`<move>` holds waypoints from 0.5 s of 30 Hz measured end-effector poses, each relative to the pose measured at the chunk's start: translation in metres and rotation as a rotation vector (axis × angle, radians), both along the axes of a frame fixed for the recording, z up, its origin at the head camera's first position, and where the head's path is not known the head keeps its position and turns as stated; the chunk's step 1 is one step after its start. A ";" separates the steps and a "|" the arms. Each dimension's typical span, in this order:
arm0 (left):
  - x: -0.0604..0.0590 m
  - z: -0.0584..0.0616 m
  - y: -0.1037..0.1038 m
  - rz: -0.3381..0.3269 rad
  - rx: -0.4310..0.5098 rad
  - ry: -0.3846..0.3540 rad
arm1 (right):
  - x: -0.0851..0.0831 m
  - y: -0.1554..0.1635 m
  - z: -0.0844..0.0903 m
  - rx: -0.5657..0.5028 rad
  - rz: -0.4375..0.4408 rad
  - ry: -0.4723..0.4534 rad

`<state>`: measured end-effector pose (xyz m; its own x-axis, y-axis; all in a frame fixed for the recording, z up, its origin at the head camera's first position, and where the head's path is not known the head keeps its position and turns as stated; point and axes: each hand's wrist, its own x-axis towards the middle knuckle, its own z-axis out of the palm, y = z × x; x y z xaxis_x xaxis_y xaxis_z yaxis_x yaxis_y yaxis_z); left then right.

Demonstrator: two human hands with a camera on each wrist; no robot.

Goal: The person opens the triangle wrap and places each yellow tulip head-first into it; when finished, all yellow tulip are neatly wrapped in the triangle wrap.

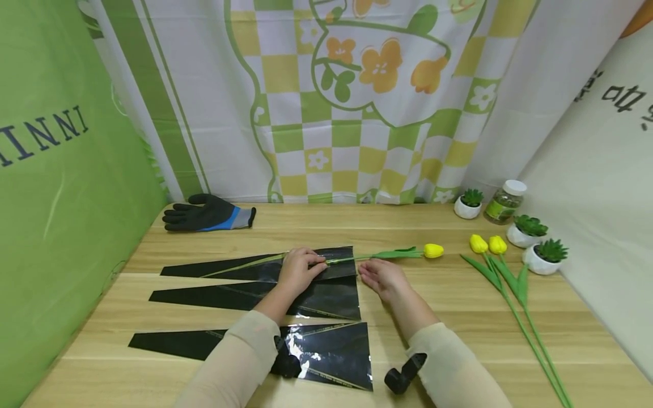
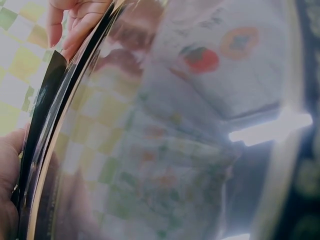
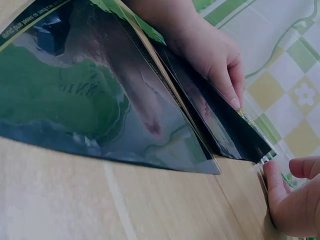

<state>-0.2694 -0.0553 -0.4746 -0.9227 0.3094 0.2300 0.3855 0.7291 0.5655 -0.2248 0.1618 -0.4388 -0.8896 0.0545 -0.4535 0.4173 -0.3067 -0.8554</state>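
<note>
A yellow tulip [image 1: 433,250] lies with its green stem across the farthest of three black glossy wrapping sheets [image 1: 265,266]. My left hand [image 1: 301,267] rests on that sheet, its fingers pressing the stem down near the sheet's right edge. In the right wrist view the left hand's fingers [image 3: 220,70] lie over the sheet's raised edge [image 3: 235,135]. My right hand [image 1: 380,277] lies on the table just right of the sheet, fingers loosely curled and holding nothing; its fingertips [image 3: 275,175] are by the sheet's corner. The left wrist view is filled by the reflective sheet [image 2: 175,140].
Two more black sheets [image 1: 255,297] [image 1: 326,351] lie nearer me. A black and blue glove [image 1: 209,214] sits at the back left. Two yellow tulips [image 1: 487,245] lie on the right beside three small potted succulents [image 1: 545,256] and a jar [image 1: 504,202]. Curtains close the sides.
</note>
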 end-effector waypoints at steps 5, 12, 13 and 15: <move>0.000 -0.001 0.000 0.000 -0.010 0.012 | 0.005 0.004 0.003 0.028 0.037 0.002; -0.001 -0.001 -0.001 0.005 0.004 0.002 | 0.002 0.020 0.009 0.422 0.139 0.129; -0.001 -0.001 -0.001 0.006 0.002 0.006 | 0.001 0.023 0.010 0.529 0.163 0.162; 0.000 -0.001 -0.001 0.005 0.004 0.004 | -0.003 0.032 0.011 0.744 0.217 0.235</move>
<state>-0.2696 -0.0559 -0.4759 -0.9233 0.3036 0.2351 0.3840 0.7289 0.5669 -0.2277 0.1935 -0.4274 -0.9825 0.0838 -0.1665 0.1864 0.4447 -0.8761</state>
